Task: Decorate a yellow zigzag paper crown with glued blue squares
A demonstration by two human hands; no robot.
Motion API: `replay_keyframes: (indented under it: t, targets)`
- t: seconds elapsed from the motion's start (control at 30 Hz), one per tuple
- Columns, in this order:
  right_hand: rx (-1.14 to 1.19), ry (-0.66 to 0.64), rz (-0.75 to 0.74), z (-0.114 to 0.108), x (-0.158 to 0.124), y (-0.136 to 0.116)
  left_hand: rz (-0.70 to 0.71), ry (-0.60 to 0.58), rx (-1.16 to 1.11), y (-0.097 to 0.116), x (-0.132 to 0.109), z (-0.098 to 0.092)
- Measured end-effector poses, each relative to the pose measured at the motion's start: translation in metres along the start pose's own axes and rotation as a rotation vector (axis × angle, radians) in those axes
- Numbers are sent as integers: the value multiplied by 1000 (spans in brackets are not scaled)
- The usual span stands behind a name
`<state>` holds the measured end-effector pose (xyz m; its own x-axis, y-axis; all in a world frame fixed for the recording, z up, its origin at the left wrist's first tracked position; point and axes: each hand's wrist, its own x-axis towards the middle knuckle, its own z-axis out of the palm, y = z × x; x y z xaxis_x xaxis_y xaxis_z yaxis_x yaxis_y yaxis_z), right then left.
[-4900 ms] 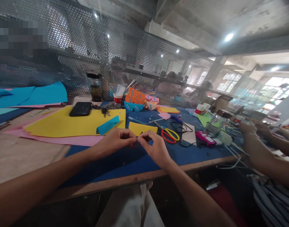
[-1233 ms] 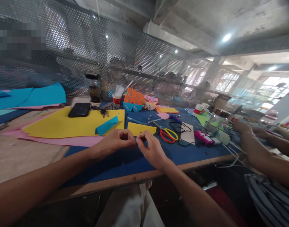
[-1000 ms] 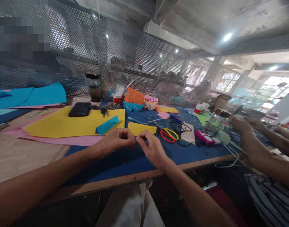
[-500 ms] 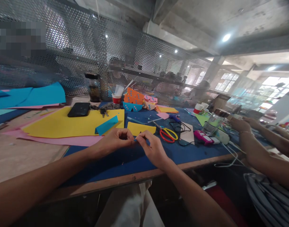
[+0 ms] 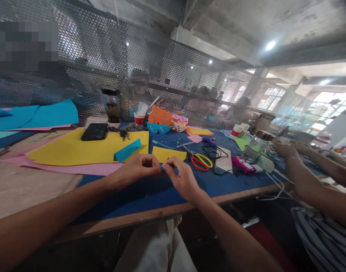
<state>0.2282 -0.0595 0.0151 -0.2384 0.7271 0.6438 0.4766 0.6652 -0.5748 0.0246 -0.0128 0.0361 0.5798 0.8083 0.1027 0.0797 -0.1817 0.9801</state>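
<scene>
Just above the blue table mat (image 5: 144, 196), my left hand (image 5: 141, 168) and my right hand (image 5: 182, 174) meet fingertip to fingertip. Both are closed in a pinch on a tiny blue piece (image 5: 162, 168), mostly covered by the fingers; its material is too small to make out. Behind my left hand a folded blue paper strip (image 5: 129, 150) rests on yellow sheets (image 5: 68, 149). A yellow paper piece (image 5: 168, 153) lies just beyond my fingers. Scissors (image 5: 200, 160) with red and yellow handles lie to the right of my right hand.
Left of centre are a black phone (image 5: 94, 131), keys (image 5: 123, 134) and a dark-lidded jar (image 5: 110, 105). Folded orange paper pieces (image 5: 160, 115) stand behind. Rightward are a glue gun (image 5: 209, 142), a pink device (image 5: 244, 165), a glass jar (image 5: 254, 147) and a co-worker's arm (image 5: 308, 181).
My hands keep nearly the same pinch and place. The objects on the table have not moved.
</scene>
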Motion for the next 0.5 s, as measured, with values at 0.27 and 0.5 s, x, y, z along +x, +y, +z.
replay_keyframes:
  t: [0.27,0.5]
  targets:
    - [35,73,-23,3,0,-1,7,26,-31,1,0,0]
    - [75,120,-16,1,0,-3,-1,-37,-91,-4,0,-3]
